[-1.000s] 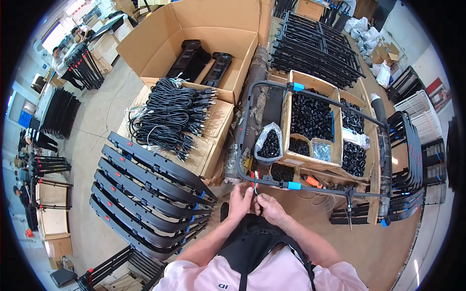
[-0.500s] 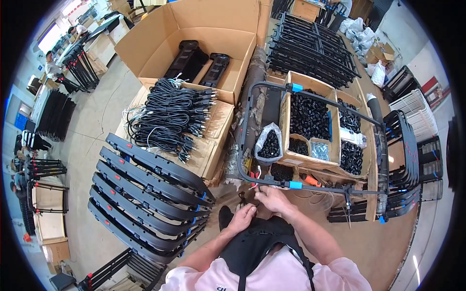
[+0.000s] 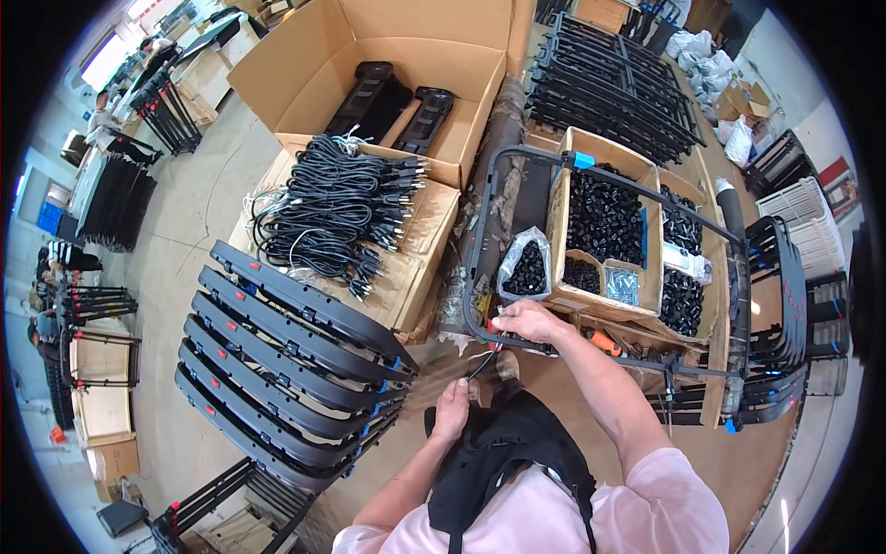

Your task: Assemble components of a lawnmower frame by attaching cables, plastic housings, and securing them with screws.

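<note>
1. Black tube frame lies over the parts boxes, lower rail near the body.
2. R hand on that rail, fingers curled round it.
3. L hand closed, pinching thin wire running up to the rail.
4. Risk: wire slips or snags if the frame shifts.

I see a matt black metal frame, dull brown cardboard boxes, and black rubbery cables.

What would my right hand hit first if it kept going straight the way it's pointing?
Likely the clear bag of black parts: your right hand, on the black tube frame, points up-left towards it, though depth is unclear.
</note>
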The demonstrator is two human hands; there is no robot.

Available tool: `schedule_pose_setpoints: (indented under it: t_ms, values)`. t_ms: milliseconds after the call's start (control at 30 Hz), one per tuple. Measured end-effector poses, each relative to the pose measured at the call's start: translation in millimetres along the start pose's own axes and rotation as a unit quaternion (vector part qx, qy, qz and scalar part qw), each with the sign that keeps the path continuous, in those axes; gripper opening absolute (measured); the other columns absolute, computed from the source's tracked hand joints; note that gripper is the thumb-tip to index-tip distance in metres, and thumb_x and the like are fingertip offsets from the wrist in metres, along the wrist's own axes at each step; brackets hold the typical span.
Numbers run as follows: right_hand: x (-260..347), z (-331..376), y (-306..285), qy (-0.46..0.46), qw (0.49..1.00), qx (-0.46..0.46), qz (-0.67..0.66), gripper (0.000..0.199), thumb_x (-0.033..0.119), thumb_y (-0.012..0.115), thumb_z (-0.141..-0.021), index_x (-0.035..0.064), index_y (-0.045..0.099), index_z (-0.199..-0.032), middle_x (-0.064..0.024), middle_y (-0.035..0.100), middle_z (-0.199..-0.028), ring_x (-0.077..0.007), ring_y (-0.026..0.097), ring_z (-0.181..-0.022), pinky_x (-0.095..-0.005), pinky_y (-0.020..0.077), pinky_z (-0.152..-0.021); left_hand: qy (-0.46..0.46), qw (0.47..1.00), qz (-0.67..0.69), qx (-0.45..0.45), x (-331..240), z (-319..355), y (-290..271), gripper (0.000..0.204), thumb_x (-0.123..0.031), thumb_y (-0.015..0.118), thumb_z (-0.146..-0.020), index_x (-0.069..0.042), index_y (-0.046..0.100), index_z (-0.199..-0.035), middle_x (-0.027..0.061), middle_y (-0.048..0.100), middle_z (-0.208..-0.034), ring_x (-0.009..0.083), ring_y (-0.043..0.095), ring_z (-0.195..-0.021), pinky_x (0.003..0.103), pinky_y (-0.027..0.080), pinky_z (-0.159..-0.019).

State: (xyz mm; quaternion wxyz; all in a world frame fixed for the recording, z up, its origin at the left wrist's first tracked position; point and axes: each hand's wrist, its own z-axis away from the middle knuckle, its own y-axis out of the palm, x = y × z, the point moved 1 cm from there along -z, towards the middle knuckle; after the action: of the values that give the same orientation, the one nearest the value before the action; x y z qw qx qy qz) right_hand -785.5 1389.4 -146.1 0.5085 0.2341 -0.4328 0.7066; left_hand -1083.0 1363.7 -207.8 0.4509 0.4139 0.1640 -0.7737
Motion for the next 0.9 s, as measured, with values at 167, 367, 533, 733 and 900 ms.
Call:
schedule_pose_setpoints:
  t_ms: [167,367,533,733,900]
  values:
    - [-24.9,-10.1,-8.9,-0.009,0.935,-0.239,-0.261,0.042,0.040,0.063,-0.107,0.0054,0.074,-0.084,0.0003,0.062,-0.070,-0.0097,0.054,-0.057,-0.0297,0.0440,-0.052,0.055,0.988,-0.124,0.069,-35.9,16.6,22.6,0.030,-0.026,0.048,-0.114,-0.004,0.067,-0.119,0.0015,0.061,-0.088,0.0122,0.058,-0.082,0.030,0.051,-0.079]
    - [-14.1,-13.2,-28.7,-0.005,0.796,-0.331,-0.507,0.039,0.038,0.058,-0.111,0.0034,0.064,-0.094,0.0010,0.050,-0.062,-0.0089,0.042,-0.041,-0.0264,0.0323,-0.036,0.039,0.980,-0.191,0.046,-33.5,6.8,35.5,0.028,-0.023,0.053,-0.112,-0.006,0.067,-0.128,0.0051,0.069,-0.099,0.0135,0.065,-0.096,0.031,0.053,-0.092]
    - [-6.6,-35.9,-48.1,0.002,0.876,-0.205,-0.436,0.039,0.036,0.057,-0.111,0.0022,0.065,-0.094,-0.0006,0.051,-0.065,-0.0093,0.047,-0.041,-0.0258,0.0330,-0.035,0.064,0.978,-0.197,0.016,-43.8,18.2,40.5,0.029,-0.025,0.056,-0.111,-0.005,0.072,-0.123,0.0053,0.074,-0.109,0.0131,0.065,-0.102,0.030,0.050,-0.098]
    - [3.7,-69.4,-47.1,-0.007,0.923,-0.157,-0.351,0.039,0.037,0.064,-0.106,0.0044,0.067,-0.085,0.0004,0.056,-0.063,-0.0108,0.048,-0.045,-0.0314,0.0382,-0.044,0.040,0.984,-0.153,-0.077,-40.5,26.1,52.4,0.029,-0.026,0.056,-0.111,-0.006,0.074,-0.121,-0.0063,0.060,-0.088,0.0050,0.052,-0.081,0.023,0.045,-0.074]
    - [9.2,-71.0,-53.6,-0.028,0.942,-0.127,-0.310,0.035,0.035,0.065,-0.106,0.0023,0.070,-0.094,0.0006,0.057,-0.066,-0.0106,0.056,-0.050,-0.0296,0.0429,-0.044,0.030,0.988,-0.136,-0.061,-59.4,16.6,69.3,0.028,-0.026,0.058,-0.111,-0.004,0.073,-0.121,-0.0016,0.070,-0.098,0.0091,0.061,-0.093,0.028,0.051,-0.087]
